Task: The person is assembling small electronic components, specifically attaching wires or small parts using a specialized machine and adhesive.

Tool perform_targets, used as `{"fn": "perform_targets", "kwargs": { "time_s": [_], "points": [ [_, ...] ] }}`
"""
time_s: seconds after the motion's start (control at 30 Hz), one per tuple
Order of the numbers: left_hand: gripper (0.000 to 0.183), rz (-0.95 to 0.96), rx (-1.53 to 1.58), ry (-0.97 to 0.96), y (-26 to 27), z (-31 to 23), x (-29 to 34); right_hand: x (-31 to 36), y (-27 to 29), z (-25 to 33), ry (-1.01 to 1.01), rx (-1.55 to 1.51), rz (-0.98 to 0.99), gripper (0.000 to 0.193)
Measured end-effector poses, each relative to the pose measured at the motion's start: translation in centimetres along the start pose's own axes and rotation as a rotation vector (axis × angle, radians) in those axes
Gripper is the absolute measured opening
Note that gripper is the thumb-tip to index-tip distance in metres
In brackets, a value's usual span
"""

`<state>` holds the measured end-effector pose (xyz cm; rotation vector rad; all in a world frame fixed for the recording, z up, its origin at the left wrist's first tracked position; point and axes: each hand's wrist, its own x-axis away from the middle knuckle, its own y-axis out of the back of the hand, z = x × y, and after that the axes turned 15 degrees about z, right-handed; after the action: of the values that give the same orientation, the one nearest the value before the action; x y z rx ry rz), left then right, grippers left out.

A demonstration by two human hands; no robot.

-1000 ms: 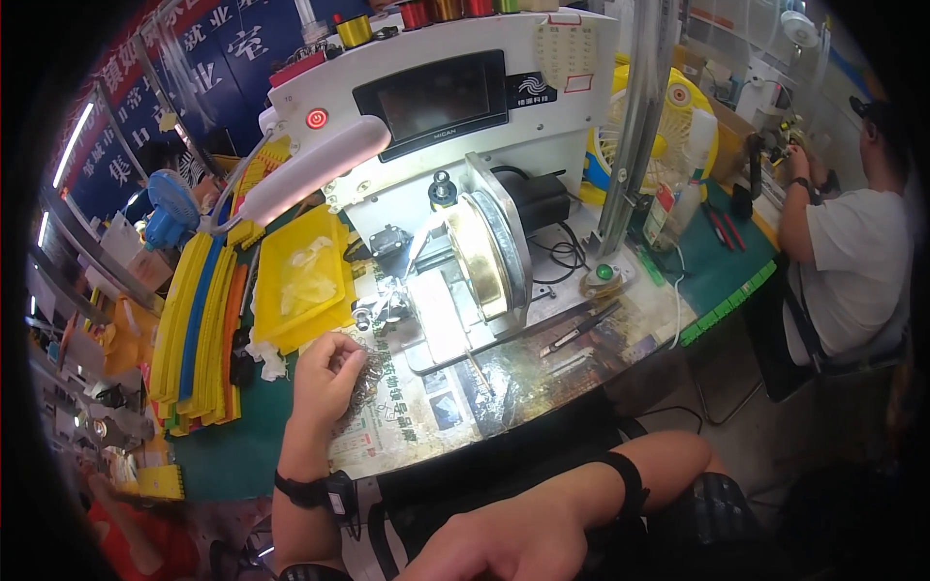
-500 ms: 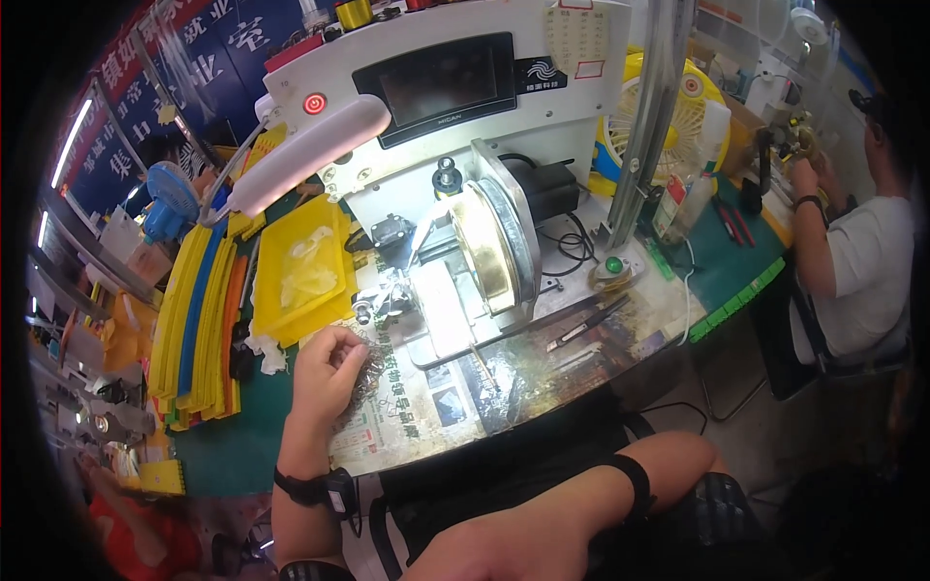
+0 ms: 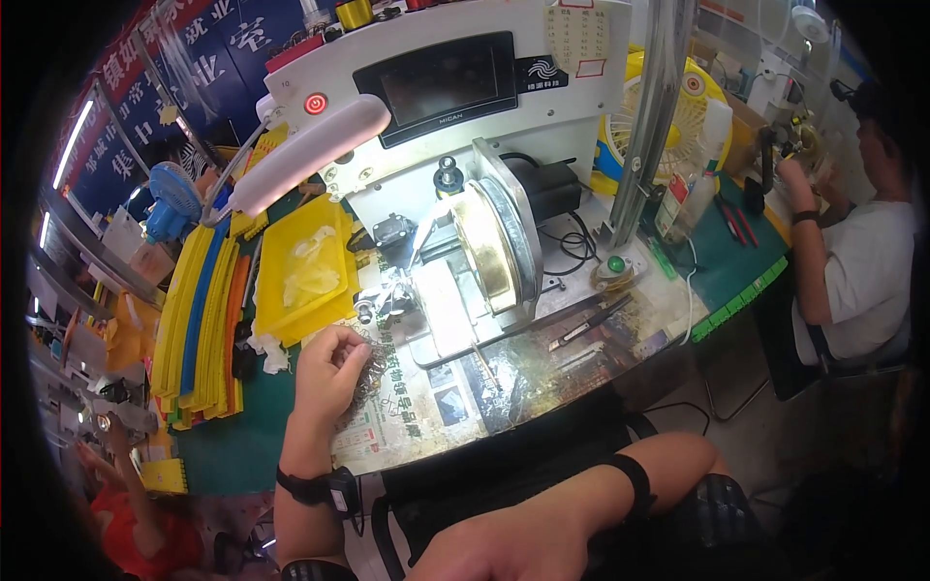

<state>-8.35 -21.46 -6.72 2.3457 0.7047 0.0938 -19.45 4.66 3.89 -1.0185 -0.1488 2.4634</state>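
A person's left hand (image 3: 327, 380) rests beside small metal pieces (image 3: 374, 381) on the surface (image 3: 402, 441), fingers curled, grip unclear; the right hand's (image 3: 499, 547) fingers cannot be made out.

behind the left hand (image 3: 329, 376) lies a tray (image 3: 275, 259), strips (image 3: 199, 329) to its left, a machine (image 3: 412, 179) to its right.
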Motion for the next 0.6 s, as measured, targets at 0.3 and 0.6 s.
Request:
{"fn": "perform_targets", "kwargs": {
  "time_s": [0.3, 0.6],
  "points": [
    [0.007, -0.001, -0.033, -0.020, -0.1, -0.4, 0.0, 0.4, -0.4, -1.6, 0.180, -0.102, -0.096, 0.010],
    [0.008, -0.004, -0.010, 0.001, 0.1, -0.2, 0.1, 0.5, -0.5, -0.6, 0.054, -0.298, -0.086, 0.015]
  ]
}}
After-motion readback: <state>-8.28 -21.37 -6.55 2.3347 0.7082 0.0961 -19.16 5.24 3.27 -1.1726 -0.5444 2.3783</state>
